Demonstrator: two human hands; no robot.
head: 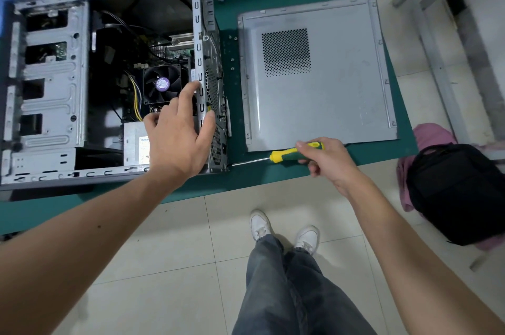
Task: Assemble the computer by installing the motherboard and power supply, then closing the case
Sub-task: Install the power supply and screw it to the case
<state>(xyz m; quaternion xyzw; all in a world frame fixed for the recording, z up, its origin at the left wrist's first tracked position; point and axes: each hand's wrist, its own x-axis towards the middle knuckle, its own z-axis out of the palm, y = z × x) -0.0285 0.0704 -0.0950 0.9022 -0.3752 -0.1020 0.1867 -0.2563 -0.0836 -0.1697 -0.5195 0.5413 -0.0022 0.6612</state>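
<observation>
Here, case [49,88] under left hand [177,135]

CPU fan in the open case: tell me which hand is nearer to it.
Left. The left hand rests on the case's rear edge, its fingers right beside the CPU fan. The right hand grips the screwdriver outside the case, near the side panel.

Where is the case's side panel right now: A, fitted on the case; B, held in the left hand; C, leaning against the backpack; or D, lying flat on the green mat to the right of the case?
D: the side panel lies flat on the green mat, right of the open case.
</observation>
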